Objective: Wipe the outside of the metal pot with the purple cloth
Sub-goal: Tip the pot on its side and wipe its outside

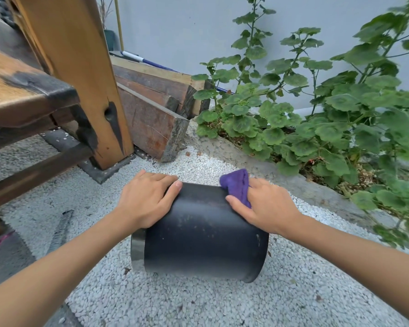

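Observation:
A dark metal pot (201, 239) lies on its side on white gravel, with a shiny band at its left end. My left hand (147, 199) rests flat on the pot's upper left part, fingers spread over the top edge. My right hand (267, 206) presses a bunched purple cloth (237, 187) against the pot's upper right side. Part of the cloth sticks out beyond my fingers; the rest is under my palm.
A wooden bench (21, 95) and its thick post (80, 74) stand at the left. Stacked timber beams (151, 109) lie behind the post. Green plants (328, 119) in a concrete-edged bed fill the right. A ribbed metal bar (59, 230) lies on the ground at the left.

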Demonstrator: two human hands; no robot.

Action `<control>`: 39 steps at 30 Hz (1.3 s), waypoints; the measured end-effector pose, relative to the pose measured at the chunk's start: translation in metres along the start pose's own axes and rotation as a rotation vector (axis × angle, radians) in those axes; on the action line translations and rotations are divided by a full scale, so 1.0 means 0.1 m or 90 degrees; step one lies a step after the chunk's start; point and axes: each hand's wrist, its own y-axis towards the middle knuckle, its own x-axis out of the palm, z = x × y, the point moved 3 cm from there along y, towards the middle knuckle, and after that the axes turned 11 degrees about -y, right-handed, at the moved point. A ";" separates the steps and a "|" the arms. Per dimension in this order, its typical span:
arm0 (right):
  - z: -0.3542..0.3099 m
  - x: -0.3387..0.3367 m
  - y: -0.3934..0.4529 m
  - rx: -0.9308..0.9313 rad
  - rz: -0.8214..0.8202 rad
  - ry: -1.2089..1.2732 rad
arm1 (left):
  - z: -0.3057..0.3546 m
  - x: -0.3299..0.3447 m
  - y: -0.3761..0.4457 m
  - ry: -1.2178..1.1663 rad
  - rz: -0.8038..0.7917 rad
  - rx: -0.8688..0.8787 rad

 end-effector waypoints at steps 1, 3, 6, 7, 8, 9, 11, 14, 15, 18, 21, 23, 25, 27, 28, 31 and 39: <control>0.08 0.02 -0.02 0.023 0.016 0.039 | 0.00 0.00 0.00 -0.006 0.008 0.003; 0.27 0.08 -0.04 0.117 0.041 0.154 | -0.03 0.01 0.00 -0.028 0.017 -0.016; 0.44 -0.01 -0.01 0.252 0.099 0.221 | -0.07 0.04 0.03 -0.065 0.022 -0.048; 0.41 -0.09 0.01 0.254 0.137 0.227 | -0.08 0.05 0.06 -0.082 0.023 -0.057; 0.31 -0.18 0.05 0.230 0.178 0.236 | -0.11 0.07 0.08 -0.110 0.026 -0.074; 0.16 -0.27 0.09 0.191 0.211 0.241 | -0.13 0.08 0.10 -0.148 0.036 -0.095; -0.26 -0.43 0.16 0.098 0.235 0.256 | -0.19 0.09 0.13 -0.242 0.060 -0.147; -0.98 -0.40 0.16 -0.070 0.188 0.246 | -0.23 0.09 0.18 -0.368 0.044 -0.217; -1.20 -0.33 0.13 -0.112 0.173 0.216 | -0.24 0.09 0.20 -0.389 0.029 -0.236; -1.57 -0.15 0.00 -0.118 0.131 0.087 | -0.25 0.07 0.22 -0.395 0.003 -0.248; -1.49 -0.05 -0.04 -0.138 0.151 0.020 | -0.25 0.07 0.20 -0.321 0.014 -0.194; -1.30 0.02 -0.07 -0.174 0.188 -0.018 | -0.24 0.07 0.22 -0.238 0.005 -0.147; -1.08 0.11 -0.14 -0.193 0.202 -0.061 | -0.24 0.07 0.25 -0.191 -0.011 -0.107; -0.85 0.20 -0.27 -0.182 0.195 -0.086 | -0.24 0.08 0.27 -0.157 -0.010 -0.058; -0.72 0.23 -0.33 -0.170 0.194 -0.089 | -0.25 0.07 0.27 -0.144 -0.006 -0.046; -0.43 0.26 -0.48 -0.129 0.177 -0.105 | -0.27 0.07 0.27 -0.134 0.009 -0.041; -0.24 0.14 -0.51 -0.019 0.105 0.036 | -0.24 0.10 0.14 -0.118 0.072 -0.039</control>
